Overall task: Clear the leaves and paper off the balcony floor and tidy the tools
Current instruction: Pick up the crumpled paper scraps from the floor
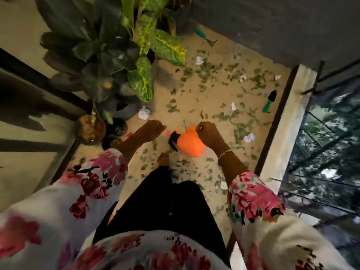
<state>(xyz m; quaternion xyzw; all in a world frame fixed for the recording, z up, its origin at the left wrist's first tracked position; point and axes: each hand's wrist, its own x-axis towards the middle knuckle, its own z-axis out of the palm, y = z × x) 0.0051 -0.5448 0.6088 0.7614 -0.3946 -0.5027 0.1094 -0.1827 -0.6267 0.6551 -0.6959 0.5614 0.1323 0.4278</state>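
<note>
Dim feed on my end. Daylight enters from the right through the grille [319, 75]. The floor [204, 98] is mid-lit with a warm cast, and the wall [272, 26] up top is near black. Soft shadow beside the plant [93, 55]. Foliage past the grille and the sleeves [58, 201] are motion-smeared. Edges bend from the wide-angle lens. Left hand [153, 131] and right hand [208, 135] are underexposed, finger detail mushy. The orange object [190, 146] is oversaturated.
</note>
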